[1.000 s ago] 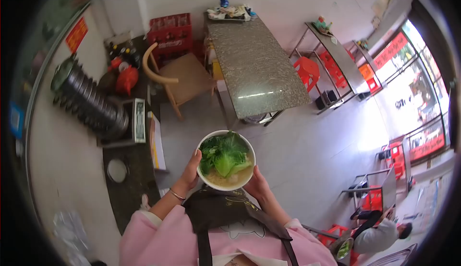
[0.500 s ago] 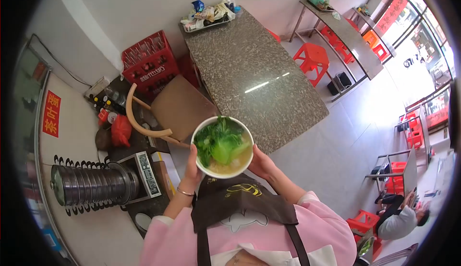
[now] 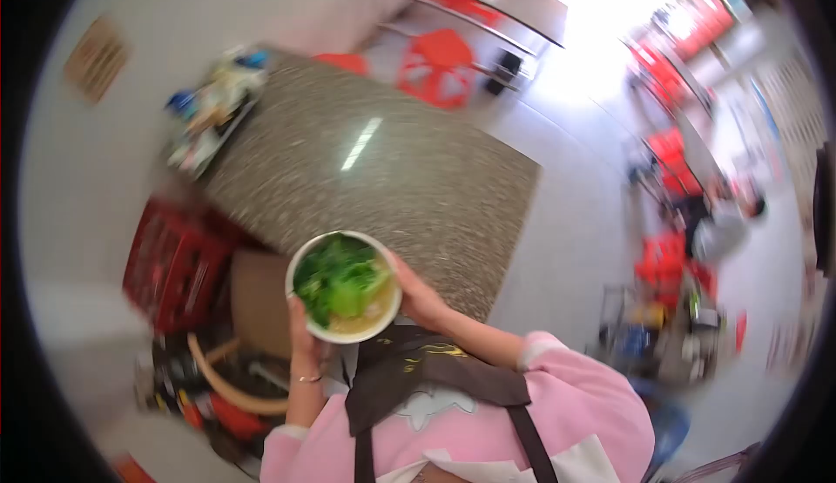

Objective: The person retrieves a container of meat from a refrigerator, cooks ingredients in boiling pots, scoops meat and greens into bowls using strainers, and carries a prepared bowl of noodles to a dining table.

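Observation:
A white bowl of broth with leafy greens is held level in front of my dark apron. My left hand grips the bowl's left side. On the opposite side, my right hand is wrapped against the wall, its fingers mostly hidden behind the bowl. The speckled stone-topped table lies just beyond the bowl. What else is in the broth is too blurred to name.
At the table's far left stands a cluttered tray. A red crate and a wooden chair are on my left. Red stools stand behind the table; a seated person is at the right, near a cluttered cart.
My view has swung to the right, so the table, crate and chair sit further left and the steamer stack has left the frame. Both hands still hold the bowl.

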### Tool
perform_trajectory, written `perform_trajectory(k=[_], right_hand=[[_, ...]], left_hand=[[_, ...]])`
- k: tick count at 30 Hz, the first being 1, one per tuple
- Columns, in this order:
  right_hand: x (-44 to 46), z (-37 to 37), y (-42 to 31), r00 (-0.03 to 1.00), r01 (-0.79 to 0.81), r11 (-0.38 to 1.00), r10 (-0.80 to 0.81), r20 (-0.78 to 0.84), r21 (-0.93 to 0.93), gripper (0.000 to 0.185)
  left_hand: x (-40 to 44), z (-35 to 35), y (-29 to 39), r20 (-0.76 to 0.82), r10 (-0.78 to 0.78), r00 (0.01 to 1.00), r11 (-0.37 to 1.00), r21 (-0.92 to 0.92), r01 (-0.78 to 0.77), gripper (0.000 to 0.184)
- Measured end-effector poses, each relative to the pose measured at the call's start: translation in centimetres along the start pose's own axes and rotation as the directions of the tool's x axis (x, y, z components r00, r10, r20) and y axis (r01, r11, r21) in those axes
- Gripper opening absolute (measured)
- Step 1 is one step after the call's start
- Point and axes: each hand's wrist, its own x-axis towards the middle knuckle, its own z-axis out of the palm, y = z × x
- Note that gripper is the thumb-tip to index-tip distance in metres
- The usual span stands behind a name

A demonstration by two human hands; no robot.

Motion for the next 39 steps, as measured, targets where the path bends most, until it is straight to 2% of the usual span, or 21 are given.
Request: perform_trajectory(k=[1,3,4,5,7,10,12,13,15,17,18,20,21,26,29,31,35,37,39], right_hand=[[0.5,0.3,-0.3,0.999,0.028,0.999,-0.029,-0.031,-0.039,0.057],[0.6,0.8,-1.5,0.994,0.084,0.996,-0.081,-0.07,0.037,0.056],[0.7,0.0,-1.1,0.974,0.213,0.975,-0.217,-0.068,-0.062,0.054],[0.0,0.6,-2.4,0.969,0.221,0.975,-0.223,-0.103,-0.036,0.052],[-0.8,0.4,-3.2,0.962,0.26,0.963,-0.252,-0.104,0.073,0.052],[-4.6,2.0,-4.0,0.912,0.393,0.919,-0.385,-0.139,0.038,0.057],[-6.9,1.4,-4.8,0.88,0.427,0.903,-0.406,-0.246,0.036,0.057],[-7.7,0.3,-4.5,0.893,0.409,0.911,-0.388,-0.227,0.056,0.057],[-9.6,-2.5,-3.9,0.807,0.498,0.863,-0.498,-0.318,-0.089,0.061],[-12.0,-4.4,-4.0,0.805,0.48,0.875,-0.466,-0.368,-0.058,0.062],[-13.1,-5.3,-3.9,0.837,0.452,0.891,-0.437,-0.33,-0.035,0.062],[-15.7,-7.5,-3.9,0.798,0.452,0.891,-0.427,-0.425,-0.046,0.062],[-16.9,-8.6,-3.9,0.825,0.428,0.903,-0.404,-0.394,-0.029,0.062],[-20.4,-13.0,-3.3,0.803,0.458,0.888,-0.435,-0.408,-0.045,0.062],[-21.7,-13.1,-5.3,0.802,0.45,0.893,-0.407,-0.437,-0.006,0.069],[-21.1,-14.7,-6.0,0.8,0.459,0.888,-0.434,-0.415,-0.044,0.069],[-17.5,-17.5,-8.8,0.747,0.516,0.856,-0.464,-0.475,-0.024,0.067],[-14.5,-19.2,-10.2,0.687,0.613,0.79,-0.525,-0.503,0.011,0.067],[-11.2,-21.9,-11.7,0.673,0.621,0.784,-0.516,-0.53,0.025,0.067]], left_hand=[[1.6,-1.2,0.1,0.037,-0.009,0.999,0.999,0.033,0.008,0.055],[3.6,0.2,1.4,0.12,-0.088,0.989,0.996,0.025,0.086,0.06],[4.3,1.1,1.7,0.181,-0.101,0.978,0.994,0.065,0.091,0.062],[5.2,1.6,1.7,0.255,-0.133,0.958,0.991,0.03,0.13,0.063],[6.6,3.1,1.4,0.276,-0.188,0.943,0.982,0.029,0.187,0.063],[6.0,6.1,2.1,0.341,-0.225,0.913,0.974,0.101,0.203,0.064],[5.4,8.9,1.1,0.408,-0.275,0.87,0.96,0.064,0.274,0.064],[5.0,9.9,0.1,0.422,-0.309,0.852,0.95,0.094,0.298,0.063],[4.6,10.6,-2.7,0.385,-0.315,0.868,0.943,0.228,0.241,0.06],[3.7,12.2,-6.1,0.356,-0.358,0.863,0.932,0.192,0.307,0.059],[3.1,13.0,-7.6,0.347,-0.356,0.868,0.934,0.154,0.321,0.06],[1.7,14.3,-10.5,0.355,-0.383,0.853,0.924,0.158,0.349,0.061],[0.9,14.9,-11.8,0.337,-0.387,0.858,0.922,0.167,0.351,0.06],[-1.3,17.5,-16.4,0.331,-0.416,0.847,0.909,0.177,0.377,0.061],[-0.8,19.0,-18.2,0.347,-0.413,0.842,0.91,0.192,0.367,0.062],[0.5,20.2,-19.1,0.368,-0.406,0.837,0.912,0.225,0.343,0.061],[7.2,20.7,-22.1,0.379,-0.414,0.827,0.901,0.301,0.313,0.062],[11.0,21.8,-22.5,0.423,-0.387,0.819,0.893,0.393,0.219,0.063],[16.0,22.3,-24.3,0.458,-0.346,0.819,0.863,0.498,0.086,0.064]])
